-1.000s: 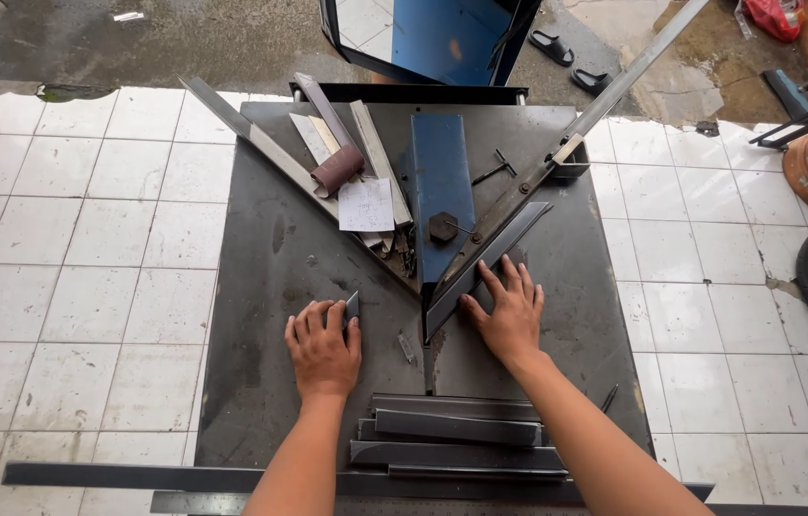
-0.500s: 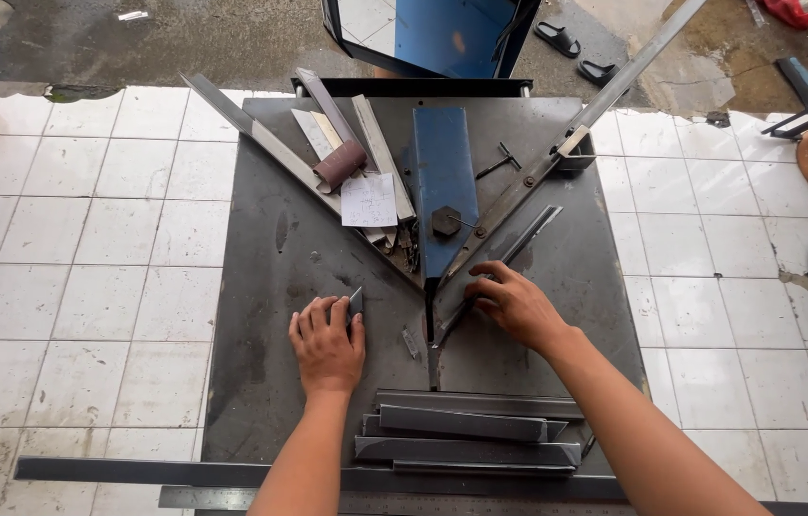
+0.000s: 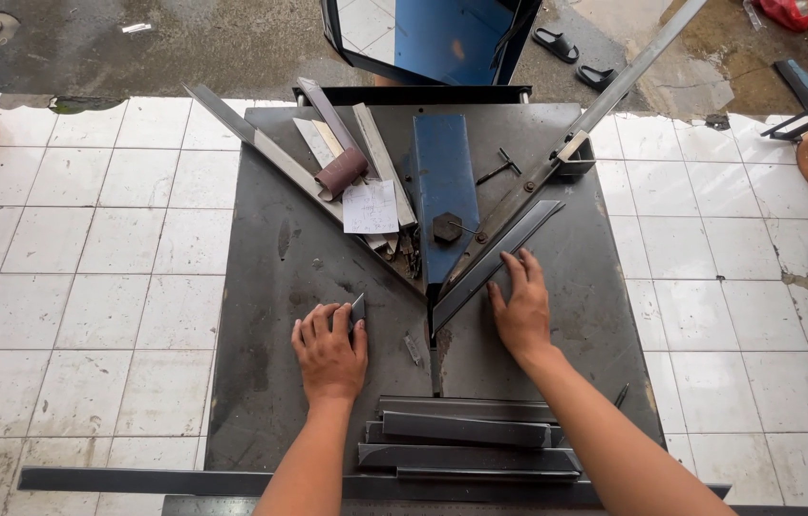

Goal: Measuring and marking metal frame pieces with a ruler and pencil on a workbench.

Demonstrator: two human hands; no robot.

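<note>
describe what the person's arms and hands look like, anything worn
Both forearms are bare, with no sleeves in view. The left hand and right hand wear no gloves, and no rings, watch or bracelets show on the fingers or wrists.

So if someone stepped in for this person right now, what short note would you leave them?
Left hand: flat on the dark steel table, palm down over a small metal piece.
Right hand: fingers spread on a slanted metal strip, pressing it beside the angled guide rail.
A blue block sits between the two rails.
Done: several cut strips are stacked at the near edge.
Left: the strip under the right hand lies apart from the stack.
</note>
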